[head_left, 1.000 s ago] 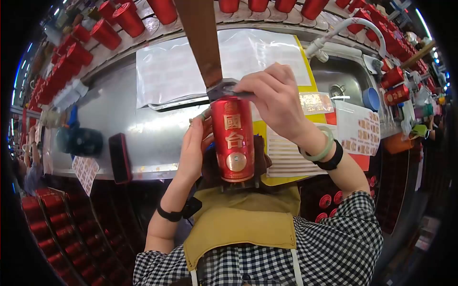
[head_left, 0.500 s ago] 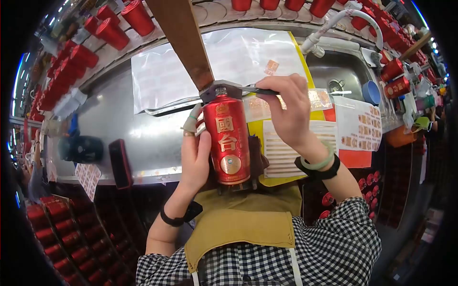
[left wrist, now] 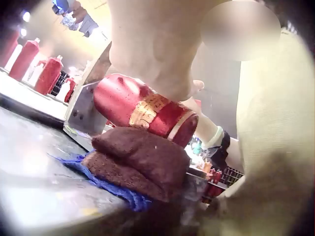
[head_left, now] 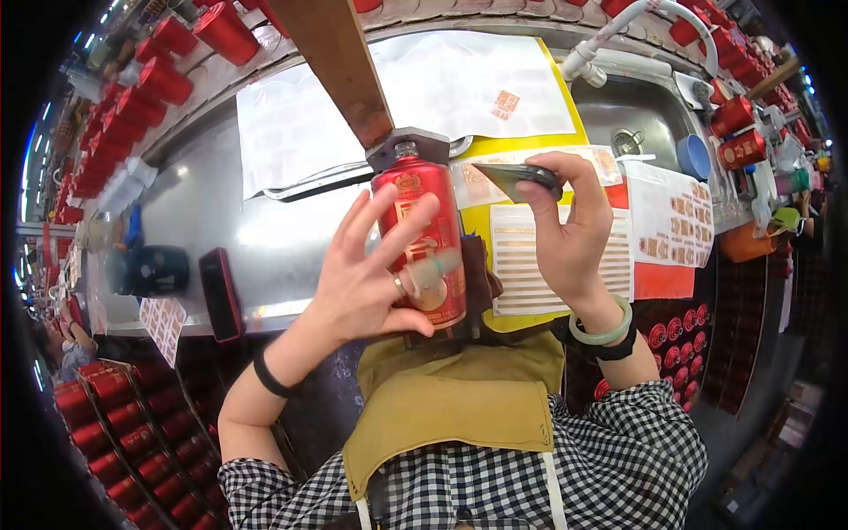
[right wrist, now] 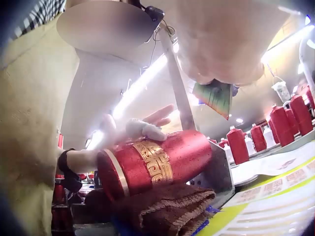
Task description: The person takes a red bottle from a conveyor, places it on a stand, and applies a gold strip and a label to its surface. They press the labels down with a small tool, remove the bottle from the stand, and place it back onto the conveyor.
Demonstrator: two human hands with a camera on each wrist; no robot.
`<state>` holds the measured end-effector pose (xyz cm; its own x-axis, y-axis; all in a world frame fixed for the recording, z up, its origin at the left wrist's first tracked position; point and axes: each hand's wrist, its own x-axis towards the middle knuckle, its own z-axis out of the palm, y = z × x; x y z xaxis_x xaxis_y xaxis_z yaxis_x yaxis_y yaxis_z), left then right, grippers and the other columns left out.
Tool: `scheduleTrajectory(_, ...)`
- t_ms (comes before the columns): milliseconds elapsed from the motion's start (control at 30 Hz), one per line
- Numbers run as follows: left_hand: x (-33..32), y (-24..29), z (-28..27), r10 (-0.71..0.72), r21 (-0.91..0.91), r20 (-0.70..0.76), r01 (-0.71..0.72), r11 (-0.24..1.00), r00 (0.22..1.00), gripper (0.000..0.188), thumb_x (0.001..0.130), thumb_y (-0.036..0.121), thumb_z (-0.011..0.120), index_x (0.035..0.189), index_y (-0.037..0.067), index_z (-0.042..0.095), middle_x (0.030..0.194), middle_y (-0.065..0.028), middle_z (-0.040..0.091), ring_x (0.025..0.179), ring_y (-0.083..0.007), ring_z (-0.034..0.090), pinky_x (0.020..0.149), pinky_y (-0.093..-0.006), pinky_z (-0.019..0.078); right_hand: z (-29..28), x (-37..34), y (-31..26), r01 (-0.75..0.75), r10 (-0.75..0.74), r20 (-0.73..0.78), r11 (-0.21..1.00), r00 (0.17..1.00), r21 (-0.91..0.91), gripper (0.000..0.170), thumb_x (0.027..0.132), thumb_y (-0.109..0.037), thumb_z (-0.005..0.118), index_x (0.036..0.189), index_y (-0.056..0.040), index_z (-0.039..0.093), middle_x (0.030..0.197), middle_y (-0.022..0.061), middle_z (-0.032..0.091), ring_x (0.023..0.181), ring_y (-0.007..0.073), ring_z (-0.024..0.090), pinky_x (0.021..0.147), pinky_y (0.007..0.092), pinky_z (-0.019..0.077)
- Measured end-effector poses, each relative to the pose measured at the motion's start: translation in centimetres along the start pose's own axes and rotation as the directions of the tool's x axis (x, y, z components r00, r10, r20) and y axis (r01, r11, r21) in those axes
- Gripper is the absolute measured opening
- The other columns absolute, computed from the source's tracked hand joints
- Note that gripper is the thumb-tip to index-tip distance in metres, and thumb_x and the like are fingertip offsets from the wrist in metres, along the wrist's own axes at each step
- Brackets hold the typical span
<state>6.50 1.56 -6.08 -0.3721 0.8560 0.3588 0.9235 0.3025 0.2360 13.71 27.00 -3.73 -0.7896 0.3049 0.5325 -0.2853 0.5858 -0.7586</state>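
Note:
A red bottle with gold characters (head_left: 452, 291) lies on its side on a folded brown cloth (left wrist: 142, 162), its neck at a dark metal bracket (head_left: 383, 152) on a wooden post. Across the bottle's front spreads my left hand (head_left: 367, 274), fingers extended, with a pale cover on one fingertip touching the label area. To the right of the bottle neck, my right hand (head_left: 579, 225) pinches a dark-handled tool with a pointed flat blade (head_left: 503, 178). In the right wrist view the blade (right wrist: 215, 98) hangs above the bottle, apart from it.
Gold sticker sheets (head_left: 565, 256) lie right of the bottle, beside a sink (head_left: 632, 110) holding a blue bowl (head_left: 692, 156). A white sheet (head_left: 477, 84) is behind. A phone (head_left: 219, 294) and a dark green container (head_left: 159, 270) stand left. Red bottles (head_left: 225, 34) line the back.
My left hand has moved from the bottle's left side onto its front, fingers spreading. My right hand has drawn the blade away from the neck, to the right.

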Motion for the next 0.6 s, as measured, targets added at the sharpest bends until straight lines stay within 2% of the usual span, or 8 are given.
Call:
scheduleTrajectory(100, 0.5, -0.6, 0.2, -0.059, 0.086, -0.083, 0.067, 0.994, 0.995, 0.075, 0.086, 0.085, 0.043, 0.130, 0.031, 0.073, 0.164, -0.0076, 0.043, 0.150, -0.0418, 0.032, 0.123, -0.0592, 0.0316, 0.1, -0.3, -0.1, -0.076, 0.077, -0.011, 0.995, 0.997, 0.057, 0.022, 0.097, 0.001, 0.072, 0.117, -0.0001, 0.063, 0.101, 0.0041, 0.065, 0.092, 0.0121, 0.061, 0.085, 0.0264, 0.0492)
scheduleTrajectory(167, 0.3, -0.3, 0.5, 0.003, 0.024, -0.042, -0.002, 1.000, 0.999, 0.074, 0.086, 0.085, 0.043, 0.130, 0.033, 0.073, 0.165, -0.0090, 0.042, 0.149, -0.0427, 0.033, 0.122, -0.0595, 0.0332, -0.1, -0.5, 0.0, -0.084, 0.084, 0.000, 0.994, 0.996, 0.064, 0.023, 0.098, 0.000, 0.072, 0.119, 0.0001, 0.063, 0.102, 0.0044, 0.065, 0.093, 0.0120, 0.061, 0.086, 0.0264, 0.0493)
scheduleTrajectory(200, 0.2, -0.2, 0.7, 0.089, 0.001, -0.001, -0.089, 0.996, 0.996, 0.075, 0.086, 0.085, 0.043, 0.131, 0.033, 0.073, 0.165, -0.0105, 0.042, 0.149, -0.0437, 0.033, 0.120, -0.0593, 0.0350, -0.2, -0.5, 0.0, -0.089, 0.088, 0.016, 0.993, 0.996, 0.073, 0.023, 0.098, 0.000, 0.071, 0.120, 0.0003, 0.063, 0.104, 0.0046, 0.065, 0.093, 0.0119, 0.061, 0.086, 0.0264, 0.0493)
scheduleTrajectory(300, 0.4, -1.0, 0.5, 0.034, 0.069, -0.044, -0.031, 0.997, 0.998, 0.077, 0.086, 0.085, 0.044, 0.133, 0.032, 0.072, 0.165, -0.0120, 0.041, 0.148, -0.0440, 0.034, 0.120, -0.0586, 0.0354, -0.1, -0.6, 0.0, -0.106, 0.106, 0.005, 0.992, 0.994, 0.066, 0.024, 0.099, -0.001, 0.071, 0.121, 0.0004, 0.062, 0.105, 0.0050, 0.066, 0.095, 0.0118, 0.062, 0.088, 0.0262, 0.0497)
scheduleTrajectory(367, 0.2, -1.6, 0.6, -0.004, 0.107, -0.071, 0.012, 0.994, 0.997, 0.078, 0.086, 0.085, 0.045, 0.135, 0.030, 0.072, 0.165, -0.0147, 0.040, 0.147, -0.0461, 0.037, 0.118, -0.0564, 0.0404, -0.3, -0.8, -0.3, -0.110, 0.109, 0.017, 0.991, 0.994, 0.076, 0.025, 0.099, -0.001, 0.071, 0.122, 0.0004, 0.062, 0.105, 0.0051, 0.066, 0.096, 0.0118, 0.062, 0.088, 0.0260, 0.0498)
scheduleTrajectory(433, -0.4, -1.9, 1.6, -0.044, -0.067, -0.165, 0.034, 0.997, 0.985, 0.078, 0.088, 0.083, 0.044, 0.137, 0.029, 0.071, 0.164, -0.0184, 0.041, 0.146, -0.0485, 0.040, 0.113, -0.0542, 0.0474, -0.5, -0.8, -0.4, -0.116, 0.114, 0.023, 0.990, 0.993, 0.082, 0.025, 0.099, -0.002, 0.071, 0.122, 0.0004, 0.062, 0.105, 0.0052, 0.066, 0.097, 0.0117, 0.063, 0.089, 0.0258, 0.0499)
scheduleTrajectory(467, -0.9, -2.2, 1.6, -0.015, -0.071, -0.190, 0.001, 0.997, 0.982, 0.076, 0.092, 0.080, 0.043, 0.137, 0.026, 0.071, 0.161, -0.0207, 0.045, 0.145, -0.0492, 0.044, 0.108, -0.0526, 0.0520, -0.6, -0.9, -0.4, -0.110, 0.109, 0.026, 0.991, 0.994, 0.070, 0.025, 0.100, -0.002, 0.071, 0.123, 0.0004, 0.062, 0.106, 0.0051, 0.066, 0.097, 0.0116, 0.063, 0.089, 0.0256, 0.0500)
scheduleTrajectory(600, -2.3, -4.1, 2.7, -0.028, -0.208, -0.227, -0.021, 0.978, 0.973, 0.070, 0.096, 0.074, 0.044, 0.130, 0.021, 0.074, 0.156, -0.0207, 0.051, 0.142, -0.0475, 0.049, 0.108, -0.0531, 0.0524, -0.5, -0.9, -0.1, -0.091, 0.091, 0.004, 0.995, 0.996, 0.048, 0.024, 0.100, -0.004, 0.071, 0.122, 0.0005, 0.062, 0.105, 0.0047, 0.067, 0.097, 0.0111, 0.063, 0.089, 0.0255, 0.0501)
